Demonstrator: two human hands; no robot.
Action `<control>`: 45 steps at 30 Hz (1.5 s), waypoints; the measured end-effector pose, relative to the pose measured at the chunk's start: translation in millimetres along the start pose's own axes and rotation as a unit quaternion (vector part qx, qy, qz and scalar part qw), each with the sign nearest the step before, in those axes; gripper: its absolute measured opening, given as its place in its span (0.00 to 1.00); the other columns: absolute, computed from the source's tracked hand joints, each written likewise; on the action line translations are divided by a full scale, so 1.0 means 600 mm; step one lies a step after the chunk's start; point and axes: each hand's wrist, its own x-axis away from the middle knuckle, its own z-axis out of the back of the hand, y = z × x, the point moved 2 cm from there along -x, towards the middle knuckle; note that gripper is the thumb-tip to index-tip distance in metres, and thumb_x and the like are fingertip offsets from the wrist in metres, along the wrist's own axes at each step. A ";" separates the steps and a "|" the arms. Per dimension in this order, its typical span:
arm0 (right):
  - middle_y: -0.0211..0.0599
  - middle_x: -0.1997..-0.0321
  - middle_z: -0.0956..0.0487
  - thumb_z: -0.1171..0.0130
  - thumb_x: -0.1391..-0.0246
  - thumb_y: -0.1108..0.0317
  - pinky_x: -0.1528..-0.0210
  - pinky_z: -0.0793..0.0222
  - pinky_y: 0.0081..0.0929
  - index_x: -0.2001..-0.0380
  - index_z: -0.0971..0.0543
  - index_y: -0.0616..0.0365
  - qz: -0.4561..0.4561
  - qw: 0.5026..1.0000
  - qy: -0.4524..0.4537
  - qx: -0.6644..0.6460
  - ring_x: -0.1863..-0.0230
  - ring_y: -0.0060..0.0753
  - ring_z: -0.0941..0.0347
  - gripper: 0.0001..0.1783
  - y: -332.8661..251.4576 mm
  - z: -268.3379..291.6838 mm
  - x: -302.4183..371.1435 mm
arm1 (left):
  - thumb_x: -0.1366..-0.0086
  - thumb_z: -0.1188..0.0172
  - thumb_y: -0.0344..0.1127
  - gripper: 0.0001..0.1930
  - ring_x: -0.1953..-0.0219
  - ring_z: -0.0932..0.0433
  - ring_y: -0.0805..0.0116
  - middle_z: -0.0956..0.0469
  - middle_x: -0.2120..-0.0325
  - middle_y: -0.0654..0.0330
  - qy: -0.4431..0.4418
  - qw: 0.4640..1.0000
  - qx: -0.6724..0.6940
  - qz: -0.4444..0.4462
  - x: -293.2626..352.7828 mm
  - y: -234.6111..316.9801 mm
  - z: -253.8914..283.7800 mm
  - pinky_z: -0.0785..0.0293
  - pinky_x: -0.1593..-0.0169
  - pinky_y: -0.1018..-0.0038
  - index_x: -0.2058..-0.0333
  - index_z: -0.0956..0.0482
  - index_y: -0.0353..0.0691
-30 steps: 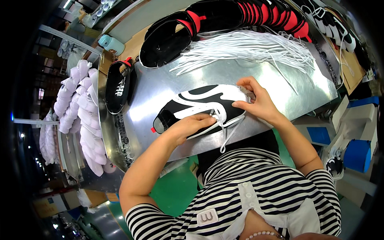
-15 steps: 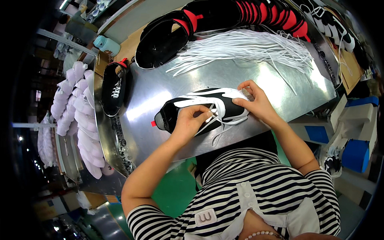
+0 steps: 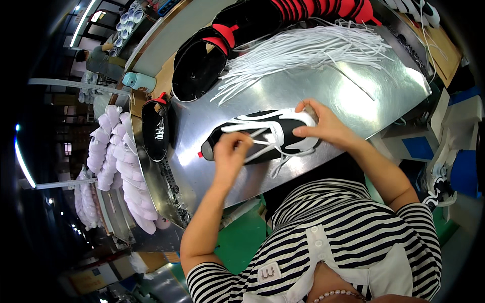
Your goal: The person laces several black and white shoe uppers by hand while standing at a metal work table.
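Observation:
A black and white shoe upper point(image 3: 289, 124) lies on the metal tabletop with its toe to the right and a small red tab at its heel. My right hand point(image 3: 326, 126) grips the toe end, thumb and fingers spread across its width. Over the shoe's opening, my left hand point(image 3: 231, 151) is closed on a white shoelace point(image 3: 262, 143) and holds it taut from the eyelets. A loose loop of lace hangs over the near side of the shoe. The left fingertips are partly hidden and slightly blurred.
A heap of white laces point(image 3: 303, 53) lies behind the shoe on the metal table point(image 3: 194, 123). Black and red uppers point(image 3: 199, 76) line the far edge, and another upper point(image 3: 155, 129) stands at the left. White shoe parts point(image 3: 129, 166) are stacked beyond; a blue bottle point(image 3: 139, 82) stands behind.
My left hand has moved left toward the heel, drawing the lace out straight. My right hand stays on the toe. The view has shifted, with a person now visible at the far left.

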 end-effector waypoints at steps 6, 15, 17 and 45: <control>0.28 0.62 0.25 0.29 0.55 0.66 0.61 0.34 0.16 0.53 0.31 0.52 -0.049 0.998 -0.017 -0.028 0.62 0.19 0.30 0.27 -0.020 0.079 0.002 | 0.40 0.37 0.29 0.05 0.66 0.25 0.73 0.20 0.68 0.60 0.233 0.959 -0.161 -0.011 0.007 -0.068 0.200 0.28 0.60 0.75 0.66 0.18 0.35; 0.24 0.66 0.28 0.29 0.55 0.64 0.68 0.41 0.13 0.54 0.29 0.50 -0.075 0.997 -0.032 -0.004 0.66 0.14 0.34 0.26 0.003 0.148 -0.002 | 0.44 0.35 0.31 0.08 0.75 0.31 0.74 0.24 0.78 0.63 0.391 0.875 -0.267 0.102 0.148 -0.259 0.466 0.32 0.69 0.75 0.70 0.19 0.31; 0.24 0.66 0.28 0.30 0.54 0.63 0.67 0.39 0.15 0.54 0.29 0.50 -0.071 0.997 -0.018 0.003 0.65 0.16 0.34 0.25 0.008 0.153 -0.004 | 0.41 0.36 0.32 0.08 0.72 0.31 0.75 0.24 0.74 0.63 0.335 0.891 -0.300 0.055 0.095 -0.213 0.397 0.32 0.65 0.76 0.67 0.19 0.33; 0.31 0.62 0.26 0.35 0.48 0.71 0.55 0.33 0.22 0.67 0.20 0.60 0.188 0.974 0.082 0.100 0.58 0.24 0.29 0.06 -0.026 -0.006 -0.004 | 0.40 0.37 0.25 0.02 0.66 0.29 0.73 0.22 0.63 0.61 0.037 0.980 -0.056 -0.187 -0.031 0.149 -0.083 0.35 0.64 0.78 0.68 0.20 0.36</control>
